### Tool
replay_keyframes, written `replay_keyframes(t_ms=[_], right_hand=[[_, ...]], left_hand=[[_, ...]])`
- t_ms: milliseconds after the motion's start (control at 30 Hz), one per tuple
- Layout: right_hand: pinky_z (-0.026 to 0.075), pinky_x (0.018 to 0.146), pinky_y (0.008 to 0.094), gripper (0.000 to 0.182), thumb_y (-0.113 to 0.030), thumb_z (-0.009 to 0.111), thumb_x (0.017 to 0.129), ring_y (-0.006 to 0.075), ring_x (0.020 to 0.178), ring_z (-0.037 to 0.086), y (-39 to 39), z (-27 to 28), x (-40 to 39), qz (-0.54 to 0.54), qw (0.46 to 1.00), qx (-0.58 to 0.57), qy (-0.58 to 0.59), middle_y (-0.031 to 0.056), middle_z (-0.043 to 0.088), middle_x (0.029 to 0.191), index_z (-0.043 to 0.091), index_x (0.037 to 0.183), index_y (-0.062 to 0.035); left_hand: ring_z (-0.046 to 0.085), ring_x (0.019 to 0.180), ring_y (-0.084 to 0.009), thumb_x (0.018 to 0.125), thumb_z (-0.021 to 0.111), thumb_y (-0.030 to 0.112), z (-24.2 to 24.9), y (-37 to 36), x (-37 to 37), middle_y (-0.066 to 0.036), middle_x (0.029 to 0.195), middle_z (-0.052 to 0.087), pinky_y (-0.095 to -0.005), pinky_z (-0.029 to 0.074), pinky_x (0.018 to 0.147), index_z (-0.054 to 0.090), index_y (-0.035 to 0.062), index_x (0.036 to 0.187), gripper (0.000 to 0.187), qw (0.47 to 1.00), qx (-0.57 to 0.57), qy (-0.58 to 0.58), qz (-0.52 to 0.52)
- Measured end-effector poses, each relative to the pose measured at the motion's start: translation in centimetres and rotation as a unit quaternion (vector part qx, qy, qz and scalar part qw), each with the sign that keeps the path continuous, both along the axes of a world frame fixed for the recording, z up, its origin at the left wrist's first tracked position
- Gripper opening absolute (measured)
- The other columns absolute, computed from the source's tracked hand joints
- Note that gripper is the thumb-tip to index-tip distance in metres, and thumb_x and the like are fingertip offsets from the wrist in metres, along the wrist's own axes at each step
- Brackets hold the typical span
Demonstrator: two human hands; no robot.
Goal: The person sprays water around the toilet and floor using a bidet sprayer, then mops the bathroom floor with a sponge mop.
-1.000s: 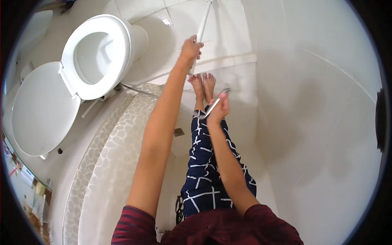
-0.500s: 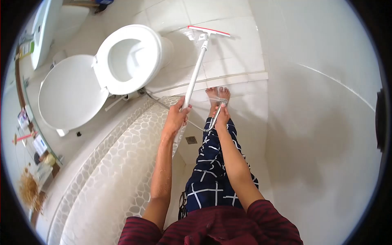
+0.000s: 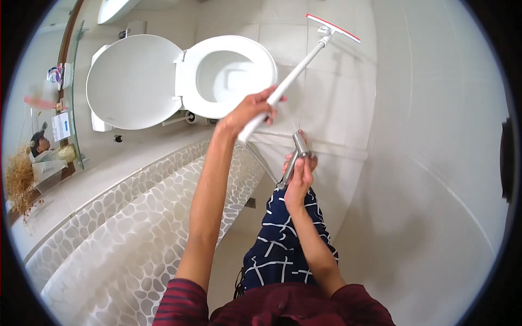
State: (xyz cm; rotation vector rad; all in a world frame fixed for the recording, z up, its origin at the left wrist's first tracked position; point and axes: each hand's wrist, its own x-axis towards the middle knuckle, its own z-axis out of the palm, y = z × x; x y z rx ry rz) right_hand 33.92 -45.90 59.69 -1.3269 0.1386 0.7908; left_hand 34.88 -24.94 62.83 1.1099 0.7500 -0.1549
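My left hand (image 3: pixel 253 113) is wrapped round the white pole of a floor squeegee (image 3: pixel 302 66). Its head, with a red edge, is at the far end over the tiles near the wall, and the pole's butt end sticks out below my wrist. In my right hand (image 3: pixel 298 182) is a metal bidet sprayer (image 3: pixel 300 145), its head pointing forward. A faint stream of water leaves it toward the floor by the toilet. The sprayer's hose (image 3: pixel 263 163) runs off to the left behind my left forearm.
A white toilet (image 3: pixel 190 70) with its lid raised stands ahead on the left. A pebble-patterned shower curtain (image 3: pixel 157 217) hangs at my left. A low ledge (image 3: pixel 342 151) crosses the floor at my bare feet. A pale wall (image 3: pixel 435 136) rises on the right.
The view has shifted, with the toilet now further right. The squeegee has swung right and is tilted more, its head close to the wall. The sprayer has turned and shows larger.
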Motion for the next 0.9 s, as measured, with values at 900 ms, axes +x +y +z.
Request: replay_keyframes(t_ms=[900], right_hand=[[0.038,0.046,0.0193,0.029,-0.033,0.044,0.088,0.0073,0.053,0.046,39.2,-3.0,21.6,-0.135,0.987,0.027,0.078,0.0020,0.052,0.068,0.051,0.086,-0.0055]], left_hand=[[0.059,0.068,-0.0192,0.074,0.048,0.010,-8.2,44.3,7.2,-0.018,0.080,0.053,-0.0225,0.041,0.040,0.049,-0.0017,0.095,0.024,0.943,-0.064,0.178,0.275]])
